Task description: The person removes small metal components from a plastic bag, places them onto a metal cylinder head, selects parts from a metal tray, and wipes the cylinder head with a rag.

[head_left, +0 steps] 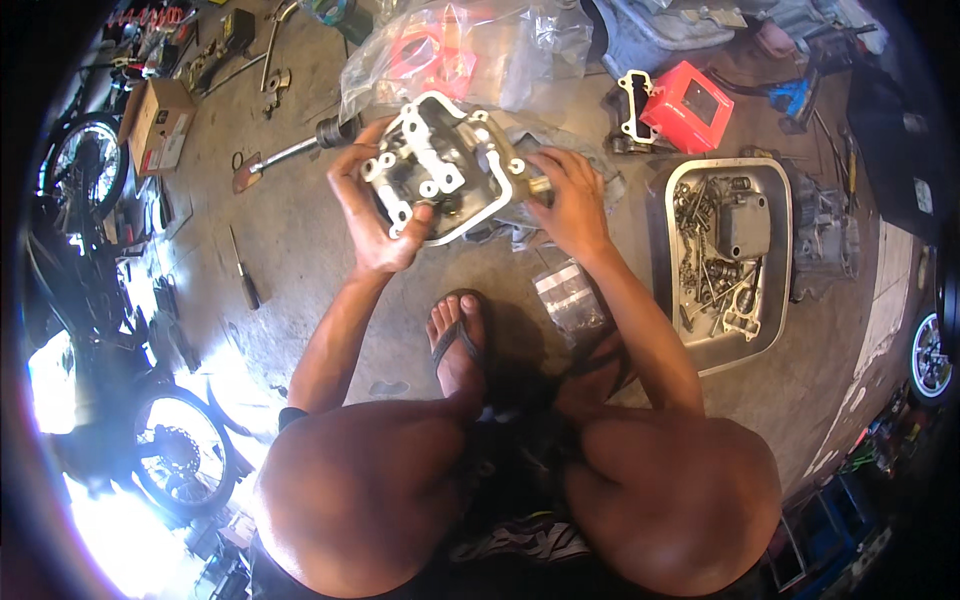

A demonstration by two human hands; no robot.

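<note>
A silver engine cylinder head (440, 170) is held up above the floor, its open side with pale raised bosses turned toward me. My left hand (375, 205) grips its left side, the thumb lying over the lower edge. At the right side, my right hand (572, 205) has its thumb and fingers bent around a short metal stub (540, 185); whether that stub belongs to the head I cannot tell. Behind the head lies a clear plastic bag (530, 55) with red pieces inside. A small clear packet (572, 300) rests on the floor below my right hand.
To the right, a metal tray (728, 355) holds bolts and engine parts. Near it are a red box (690, 108) and a gasket (633, 105). A screwdriver (245, 275), an engine valve-like rod (295, 150) and a cardboard box (160, 125) lie left. Motorcycle wheels (180, 450) stand at the left edge.
</note>
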